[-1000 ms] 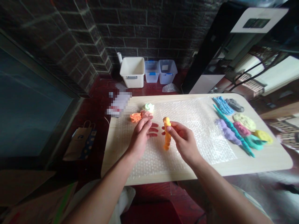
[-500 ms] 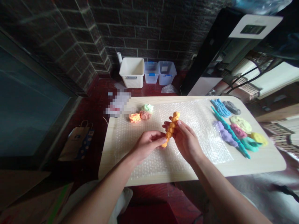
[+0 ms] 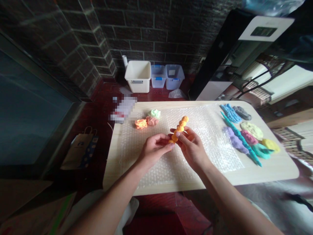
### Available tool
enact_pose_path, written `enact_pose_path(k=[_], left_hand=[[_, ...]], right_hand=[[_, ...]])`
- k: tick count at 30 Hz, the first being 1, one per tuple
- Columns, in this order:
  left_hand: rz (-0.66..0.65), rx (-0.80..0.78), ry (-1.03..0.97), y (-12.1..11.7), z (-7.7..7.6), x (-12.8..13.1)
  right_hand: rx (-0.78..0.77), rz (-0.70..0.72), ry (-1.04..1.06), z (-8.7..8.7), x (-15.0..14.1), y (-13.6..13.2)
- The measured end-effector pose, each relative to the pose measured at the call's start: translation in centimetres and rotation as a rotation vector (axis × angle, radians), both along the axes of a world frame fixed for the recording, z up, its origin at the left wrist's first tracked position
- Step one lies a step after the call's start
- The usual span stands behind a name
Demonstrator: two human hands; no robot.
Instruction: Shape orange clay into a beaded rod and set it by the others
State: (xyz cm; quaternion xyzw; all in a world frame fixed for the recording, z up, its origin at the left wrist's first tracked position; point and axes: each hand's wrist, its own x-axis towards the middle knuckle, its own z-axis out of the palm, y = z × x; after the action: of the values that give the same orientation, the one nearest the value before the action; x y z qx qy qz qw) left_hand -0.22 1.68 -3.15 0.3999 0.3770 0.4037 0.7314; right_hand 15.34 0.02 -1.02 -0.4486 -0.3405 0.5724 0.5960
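Observation:
Between my hands, tilted with its top to the right, is a bumpy orange-yellow clay roll (image 3: 181, 126) pinched into a row of lumps. My left hand (image 3: 156, 148) is closed on its lower end, thumb and fingers together. Higher up, my right hand (image 3: 192, 145) grips the roll with its thumb on the front; the fingers behind are partly hidden. Both hands are above the bubble wrap (image 3: 156, 169). Beyond my left hand lie an orange clay lump (image 3: 141, 123), a brownish-pink one (image 3: 152, 120) and a pale green one (image 3: 155, 113).
At the table's right lie several clay pieces: a long teal roll (image 3: 241, 138), a blue one (image 3: 230, 113), a purple one (image 3: 235, 140), a yellow one (image 3: 271, 145). Behind the table (image 3: 117, 178) stand a white bin (image 3: 139, 85) and two clear boxes. A paper bag (image 3: 79, 148) is on the left floor.
My left hand has come in from beside the clay roll and closed on its lower end. The roll has tilted to the right, and my right hand has shifted its grip along it.

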Motion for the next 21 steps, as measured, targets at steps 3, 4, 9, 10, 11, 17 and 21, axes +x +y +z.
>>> enact_pose_path(k=[3, 4, 9, 10, 11, 17, 21], left_hand=[[-0.002, 0.012, 0.016, 0.0, 0.3, -0.1], [0.004, 0.003, 0.013, 0.0, 0.4, -0.2], [0.110, -0.072, -0.039, 0.8, 0.8, -1.4], [0.125, -0.076, -0.043, 1.0, 0.8, -1.6], [0.131, -0.075, -0.042, 1.1, 0.8, -1.7], [0.118, -0.056, 0.009, 1.3, 0.4, -1.6], [0.108, -0.059, 0.040, 1.2, 0.1, -1.6]], right_hand=[[-0.049, -0.019, 0.103, 0.2, 0.2, 0.1], [-0.067, -0.019, 0.139, 0.4, 0.4, 0.1], [-0.149, 0.027, 0.324, 1.5, 2.1, -0.2], [-0.159, 0.050, 0.355, 1.7, 2.6, -0.3], [-0.163, 0.074, 0.379, 1.8, 3.0, -0.4], [-0.132, 0.122, 0.404, 2.1, 4.7, -1.1], [-0.144, 0.090, 0.392, 2.2, 5.3, -1.2]])
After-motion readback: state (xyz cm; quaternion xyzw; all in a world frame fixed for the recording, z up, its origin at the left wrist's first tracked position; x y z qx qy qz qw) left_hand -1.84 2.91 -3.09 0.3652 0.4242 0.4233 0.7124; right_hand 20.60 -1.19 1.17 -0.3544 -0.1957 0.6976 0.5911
